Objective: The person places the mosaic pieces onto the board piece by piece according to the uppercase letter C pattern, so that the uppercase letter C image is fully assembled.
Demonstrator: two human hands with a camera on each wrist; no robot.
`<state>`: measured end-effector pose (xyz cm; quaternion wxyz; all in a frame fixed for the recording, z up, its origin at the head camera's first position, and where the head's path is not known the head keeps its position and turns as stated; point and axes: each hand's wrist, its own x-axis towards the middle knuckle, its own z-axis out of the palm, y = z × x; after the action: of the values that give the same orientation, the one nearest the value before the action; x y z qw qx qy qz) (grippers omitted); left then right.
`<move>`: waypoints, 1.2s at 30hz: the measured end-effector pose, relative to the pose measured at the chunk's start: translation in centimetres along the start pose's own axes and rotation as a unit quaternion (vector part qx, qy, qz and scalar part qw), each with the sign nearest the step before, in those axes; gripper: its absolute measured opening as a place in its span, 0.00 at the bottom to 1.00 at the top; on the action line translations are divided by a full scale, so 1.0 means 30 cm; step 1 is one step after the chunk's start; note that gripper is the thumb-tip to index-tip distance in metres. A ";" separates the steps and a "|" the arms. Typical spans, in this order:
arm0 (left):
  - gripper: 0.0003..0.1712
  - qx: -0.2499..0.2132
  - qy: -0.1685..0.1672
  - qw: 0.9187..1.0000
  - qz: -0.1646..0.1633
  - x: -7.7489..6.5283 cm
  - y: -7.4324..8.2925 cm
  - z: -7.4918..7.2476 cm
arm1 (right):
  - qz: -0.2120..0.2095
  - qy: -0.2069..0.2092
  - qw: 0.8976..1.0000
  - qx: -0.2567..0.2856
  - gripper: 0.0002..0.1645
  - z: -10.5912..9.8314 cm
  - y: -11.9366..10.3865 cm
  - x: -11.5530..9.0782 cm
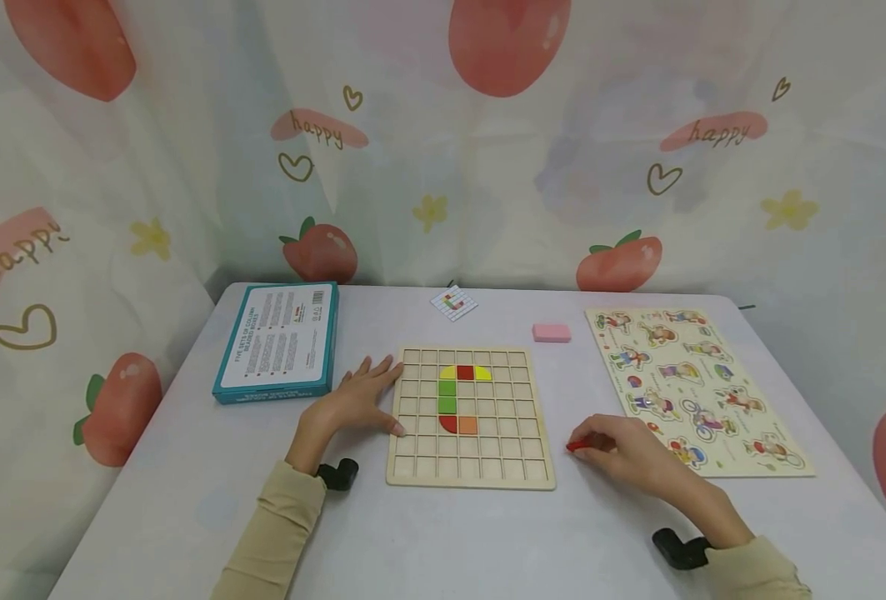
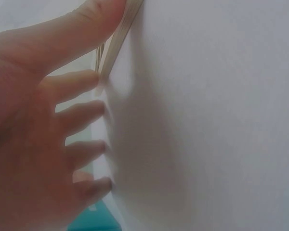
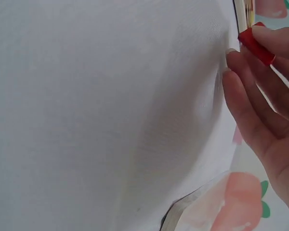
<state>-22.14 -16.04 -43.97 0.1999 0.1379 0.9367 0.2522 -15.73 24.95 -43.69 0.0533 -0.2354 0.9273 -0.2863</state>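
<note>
A wooden grid board lies flat on the table. Set in its cells are yellow rounded pieces either side of a red square, green squares below, then a red rounded piece beside an orange square. With fingers spread, my left hand rests at the board's left edge, thumb against its side in the left wrist view. To the right of the board, my right hand pinches a small red piece between thumb and fingers, close over the table.
A teal box lies at the back left. Behind the board are a small pattern card and a pink block. On the right lies a picture puzzle board, partly under my right forearm. A printed curtain hangs behind the table.
</note>
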 end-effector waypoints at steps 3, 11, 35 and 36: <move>0.62 0.002 -0.001 1.000 -0.002 0.002 -0.002 0.001 | 0.012 0.001 1.000 0.009 0.09 -0.001 -0.010 0.006; 0.63 0.002 -0.004 1.000 -0.002 0.007 0.000 -0.005 | 0.003 0.023 1.000 0.013 0.16 0.009 -0.020 0.027; 0.63 -0.007 -0.004 1.000 -0.001 0.001 0.001 -0.007 | -0.029 0.010 0.999 0.042 0.15 0.049 -0.063 0.095; 0.63 -0.007 -0.004 1.000 -0.001 0.001 0.001 -0.007 | -0.027 0.011 0.999 0.043 0.15 0.051 -0.065 0.098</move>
<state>-22.26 -16.09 -43.81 0.2051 0.1365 0.9343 0.2578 -17.19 21.39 -43.76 0.0451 -0.2541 0.9081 -0.3299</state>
